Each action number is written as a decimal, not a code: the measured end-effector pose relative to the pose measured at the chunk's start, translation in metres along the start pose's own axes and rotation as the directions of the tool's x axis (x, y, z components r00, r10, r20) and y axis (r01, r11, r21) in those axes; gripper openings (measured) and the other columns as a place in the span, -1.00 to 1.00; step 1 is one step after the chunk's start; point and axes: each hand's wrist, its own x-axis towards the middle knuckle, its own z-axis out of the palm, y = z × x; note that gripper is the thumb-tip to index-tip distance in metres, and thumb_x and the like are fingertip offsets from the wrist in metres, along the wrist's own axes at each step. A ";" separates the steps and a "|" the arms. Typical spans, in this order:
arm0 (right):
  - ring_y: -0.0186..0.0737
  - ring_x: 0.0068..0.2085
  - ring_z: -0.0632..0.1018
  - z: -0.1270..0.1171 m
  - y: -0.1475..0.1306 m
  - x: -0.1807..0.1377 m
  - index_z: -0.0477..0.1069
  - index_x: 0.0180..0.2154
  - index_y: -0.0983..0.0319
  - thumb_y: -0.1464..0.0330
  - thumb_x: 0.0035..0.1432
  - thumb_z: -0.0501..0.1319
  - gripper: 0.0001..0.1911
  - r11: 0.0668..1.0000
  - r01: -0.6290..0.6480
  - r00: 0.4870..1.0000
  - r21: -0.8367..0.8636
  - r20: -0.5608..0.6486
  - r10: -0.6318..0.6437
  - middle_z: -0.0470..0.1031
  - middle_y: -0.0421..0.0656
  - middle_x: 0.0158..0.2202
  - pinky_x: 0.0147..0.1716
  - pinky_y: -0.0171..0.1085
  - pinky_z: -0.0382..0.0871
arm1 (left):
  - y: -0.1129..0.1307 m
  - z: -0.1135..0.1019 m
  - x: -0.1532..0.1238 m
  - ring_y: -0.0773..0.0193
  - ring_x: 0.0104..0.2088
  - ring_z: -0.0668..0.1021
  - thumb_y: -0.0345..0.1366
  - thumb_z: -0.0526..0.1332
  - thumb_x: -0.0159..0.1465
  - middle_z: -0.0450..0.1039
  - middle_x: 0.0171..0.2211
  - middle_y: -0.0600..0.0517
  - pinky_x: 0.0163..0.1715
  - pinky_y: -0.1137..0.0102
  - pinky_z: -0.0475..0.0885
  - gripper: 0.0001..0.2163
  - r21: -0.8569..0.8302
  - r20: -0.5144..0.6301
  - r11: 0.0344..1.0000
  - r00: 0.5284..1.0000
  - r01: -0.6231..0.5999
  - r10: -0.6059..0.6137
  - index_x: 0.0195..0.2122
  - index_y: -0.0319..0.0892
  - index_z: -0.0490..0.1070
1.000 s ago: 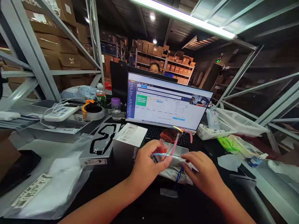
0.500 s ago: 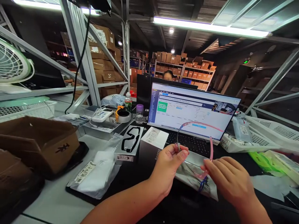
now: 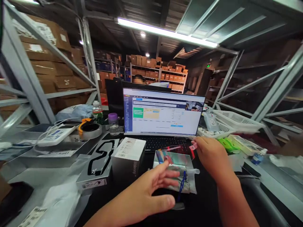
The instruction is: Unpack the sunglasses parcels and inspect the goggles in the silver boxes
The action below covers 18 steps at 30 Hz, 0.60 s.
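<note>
My left hand (image 3: 149, 194) hovers open, fingers spread, over a clear plastic bag (image 3: 176, 171) with a blue drawstring that lies on the black mat in front of the laptop (image 3: 163, 113). My right hand (image 3: 210, 156) is closed on the pink end of a pair of red-lensed glasses (image 3: 177, 148), which rest low by the laptop keyboard. A dark product box with a white top (image 3: 129, 156) stands just left of the bag. A flat box printed with a glasses outline (image 3: 99, 162) lies further left.
A tape roll (image 3: 90, 130), two small bottles (image 3: 113, 123) and a metal tray with a white device (image 3: 54, 137) sit at the left. White baskets (image 3: 236, 121) and green packets (image 3: 228, 145) lie at the right. A person sits behind the laptop. Shelves hold cardboard boxes.
The glasses were held up in both hands before the screen; now my left hand has let go and opened over the bag, and my right hand has brought the glasses down by the keyboard.
</note>
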 end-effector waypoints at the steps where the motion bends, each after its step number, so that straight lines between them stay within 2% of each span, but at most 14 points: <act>1: -0.16 -0.45 0.43 -0.001 0.000 0.002 0.40 -0.36 0.19 0.46 0.37 0.09 -0.77 1.000 -0.022 1.000 0.011 0.002 0.022 0.51 -0.13 -0.47 -0.38 -0.21 0.12 | 0.002 0.000 -0.003 0.05 0.10 0.58 0.01 0.40 0.18 0.46 0.20 -0.15 0.16 0.10 0.45 -0.24 0.077 0.008 0.997 1.000 0.001 -0.002 0.38 0.06 0.19; 3: -0.16 -0.44 0.43 0.000 0.002 0.002 0.40 -0.38 0.19 0.47 0.37 0.09 -0.75 0.997 -0.074 0.997 0.025 -0.011 0.074 0.51 -0.14 -0.48 -0.38 -0.21 0.09 | 0.006 -0.003 -0.007 0.14 -0.18 0.67 -0.08 0.36 0.22 0.64 -0.10 -0.05 -0.10 0.24 0.58 -0.59 0.308 -0.032 0.949 0.996 -0.070 0.084 0.11 0.08 0.51; 4: -0.16 -0.44 0.43 0.001 0.003 0.002 0.40 -0.38 0.19 0.48 0.36 0.08 -0.75 0.994 -0.102 0.995 0.027 -0.019 0.102 0.50 -0.14 -0.49 -0.39 -0.21 0.08 | 0.008 -0.004 -0.007 0.19 -0.31 0.66 -0.12 0.34 0.22 0.65 -0.26 0.00 -0.23 0.31 0.59 -0.74 0.446 -0.085 0.887 0.980 -0.123 0.178 -0.06 0.07 0.59; 5: -0.17 -0.45 0.43 0.002 0.004 0.001 0.40 -0.38 0.19 0.49 0.36 0.08 -0.74 0.992 -0.125 0.992 0.029 -0.021 0.125 0.49 -0.14 -0.49 -0.39 -0.21 0.07 | 0.009 -0.007 -0.007 0.21 -0.38 0.64 -0.15 0.35 0.21 0.63 -0.35 0.04 -0.30 0.34 0.59 -0.83 0.582 -0.148 0.796 0.941 -0.167 0.305 -0.17 0.05 0.61; 6: -0.17 -0.45 0.42 0.002 0.004 0.000 0.40 -0.39 0.19 0.50 0.35 0.07 -0.74 0.990 -0.139 0.990 0.034 -0.014 0.140 0.49 -0.15 -0.49 -0.39 -0.20 0.06 | 0.009 -0.009 -0.005 0.18 -0.37 0.64 -0.16 0.37 0.18 0.62 -0.34 0.04 -0.29 0.33 0.59 -0.83 0.703 -0.205 0.686 0.871 -0.187 0.448 -0.19 0.05 0.60; 7: -0.17 -0.45 0.42 0.002 0.005 -0.001 0.40 -0.39 0.19 0.50 0.35 0.07 -0.74 0.988 -0.148 0.989 0.039 -0.003 0.148 0.49 -0.15 -0.49 -0.40 -0.20 0.06 | 0.009 -0.011 -0.002 0.12 -0.26 0.66 -0.16 0.40 0.14 0.63 -0.23 0.02 -0.21 0.28 0.60 -0.74 0.799 -0.247 0.576 0.782 -0.169 0.572 -0.11 0.07 0.57; 8: -0.18 -0.45 0.42 0.002 0.005 -0.002 0.40 -0.39 0.19 0.50 0.35 0.07 -0.73 0.988 -0.151 0.988 0.043 0.009 0.151 0.49 -0.15 -0.49 -0.40 -0.20 0.05 | 0.008 -0.013 0.001 0.02 -0.08 0.64 -0.15 0.41 0.12 0.60 -0.04 -0.01 -0.07 0.20 0.58 -0.58 0.867 -0.267 0.483 0.704 -0.123 0.658 0.03 0.09 0.51; 9: -0.18 -0.46 0.41 0.001 0.005 -0.003 0.39 -0.40 0.19 0.49 0.36 0.06 -0.72 0.988 -0.150 0.989 0.048 0.018 0.149 0.50 -0.15 -0.49 -0.41 -0.20 0.05 | 0.006 -0.014 0.004 -0.06 0.10 0.56 -0.14 0.42 0.11 0.49 0.15 -0.05 0.08 0.11 0.51 -0.42 0.908 -0.268 0.413 0.664 -0.067 0.698 0.19 0.11 0.39; 10: -0.18 -0.46 0.41 0.001 0.005 -0.004 0.39 -0.40 0.19 0.48 0.38 0.05 -0.71 0.988 -0.145 0.989 0.055 0.019 0.144 0.50 -0.14 -0.48 -0.41 -0.19 0.05 | 0.003 -0.014 0.008 -0.10 0.23 0.46 -0.14 0.40 0.13 0.34 0.29 -0.06 0.19 0.04 0.43 -0.30 0.929 -0.260 0.368 0.665 -0.024 0.700 0.31 0.12 0.24; 11: -0.18 -0.46 0.41 0.000 0.004 -0.004 0.39 -0.40 0.19 0.46 0.39 0.04 -0.70 0.988 -0.138 0.990 0.066 0.016 0.137 0.50 -0.13 -0.48 -0.41 -0.19 0.05 | 0.000 -0.013 0.012 -0.10 0.30 0.38 -0.14 0.37 0.16 0.23 0.37 -0.07 0.24 0.01 0.38 -0.23 0.936 -0.257 0.353 0.688 0.001 0.679 0.38 0.11 0.10; 13: -0.18 -0.45 0.40 0.000 0.002 -0.005 0.39 -0.40 0.19 0.44 0.42 0.02 -0.68 0.987 -0.125 0.992 0.096 0.010 0.125 0.50 -0.13 -0.47 -0.40 -0.19 0.07 | -0.006 -0.011 0.018 -0.05 0.33 0.34 -0.16 0.30 0.23 0.17 0.40 -0.08 0.27 0.01 0.35 -0.23 0.925 -0.268 0.379 0.745 0.023 0.610 0.42 0.10 -0.03; 15: -0.19 -0.45 0.39 0.001 -0.001 -0.006 0.40 -0.38 0.18 0.41 0.44 0.01 -0.68 0.986 -0.107 0.994 0.128 0.014 0.106 0.50 -0.13 -0.47 -0.39 -0.19 0.08 | -0.011 -0.007 0.023 -0.01 0.34 0.35 -0.17 0.28 0.26 0.20 0.39 -0.08 0.28 0.04 0.34 -0.28 0.906 -0.289 0.422 0.764 0.024 0.577 0.41 0.06 0.01; 18: -0.20 -0.46 0.37 0.004 -0.007 -0.007 0.41 -0.37 0.18 0.38 0.45 0.02 -0.68 0.983 -0.069 0.998 0.167 0.015 0.068 0.51 -0.13 -0.45 -0.38 -0.19 0.10 | -0.015 -0.004 0.029 0.04 0.30 0.40 -0.24 0.25 0.27 0.31 0.32 -0.09 0.28 0.09 0.36 -0.41 0.876 -0.302 0.483 0.774 -0.007 0.557 0.33 0.00 0.18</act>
